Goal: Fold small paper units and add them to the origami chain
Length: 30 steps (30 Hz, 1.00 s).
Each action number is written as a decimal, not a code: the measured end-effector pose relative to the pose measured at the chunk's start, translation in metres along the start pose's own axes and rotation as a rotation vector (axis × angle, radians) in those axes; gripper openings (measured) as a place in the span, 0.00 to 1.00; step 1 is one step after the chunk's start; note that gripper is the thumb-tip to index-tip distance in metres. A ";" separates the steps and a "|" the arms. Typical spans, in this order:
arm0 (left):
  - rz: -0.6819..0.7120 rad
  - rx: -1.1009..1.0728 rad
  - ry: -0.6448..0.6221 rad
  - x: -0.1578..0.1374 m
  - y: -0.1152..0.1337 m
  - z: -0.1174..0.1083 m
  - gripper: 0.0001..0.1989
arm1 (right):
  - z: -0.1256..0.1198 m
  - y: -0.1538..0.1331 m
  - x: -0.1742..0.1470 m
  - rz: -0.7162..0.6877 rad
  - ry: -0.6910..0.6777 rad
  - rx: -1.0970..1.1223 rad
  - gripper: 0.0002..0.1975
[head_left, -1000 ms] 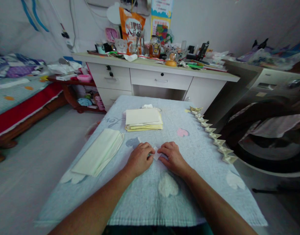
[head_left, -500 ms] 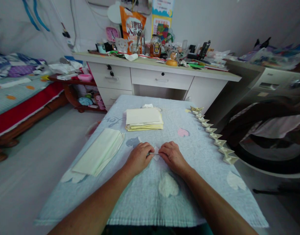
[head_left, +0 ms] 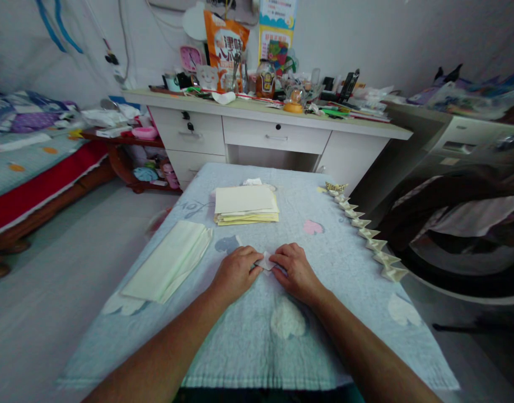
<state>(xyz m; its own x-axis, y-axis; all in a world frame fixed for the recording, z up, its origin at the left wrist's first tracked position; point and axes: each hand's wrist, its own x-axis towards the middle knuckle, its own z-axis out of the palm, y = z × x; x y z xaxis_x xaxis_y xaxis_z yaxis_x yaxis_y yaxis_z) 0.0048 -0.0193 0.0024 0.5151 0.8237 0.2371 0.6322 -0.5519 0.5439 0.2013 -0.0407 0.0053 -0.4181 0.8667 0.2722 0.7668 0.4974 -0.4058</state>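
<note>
Between my two hands is a small piece of folded white paper, low over the cloth-covered table. My left hand pinches its left edge between thumb and fingers. On the opposite edge my right hand has a similar pinch, fingers curled. The paper's finer folds are too small to make out. Beyond the hands lies a stack of cream and yellow paper sheets. Left of my left hand rests a pile of pale green paper. A row of folded paper pieces runs along the table's right side.
The table wears a light blue cloth with heart patterns. A white desk crowded with jars, a snack bag and small items stands behind it. To the right is a washing machine, to the left a bed.
The paper between my hands has turned so that more of its flat face shows; before, it looked like a thin edge. Both hands stay in nearly the same place.
</note>
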 end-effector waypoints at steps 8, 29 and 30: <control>0.069 0.078 -0.024 0.000 0.001 0.001 0.09 | -0.001 -0.001 0.002 -0.053 0.002 -0.009 0.09; -0.079 0.122 -0.014 0.006 0.005 0.002 0.08 | 0.003 -0.003 0.010 0.235 -0.057 -0.073 0.05; -0.088 0.132 -0.015 0.007 0.005 0.002 0.08 | 0.003 -0.004 0.010 0.250 -0.060 -0.084 0.05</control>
<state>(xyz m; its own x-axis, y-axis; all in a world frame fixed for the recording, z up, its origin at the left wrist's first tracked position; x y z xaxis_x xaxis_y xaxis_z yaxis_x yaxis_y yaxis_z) 0.0124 -0.0169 0.0050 0.4620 0.8683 0.1803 0.7456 -0.4904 0.4511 0.1927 -0.0334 0.0073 -0.2367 0.9642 0.1195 0.8865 0.2647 -0.3795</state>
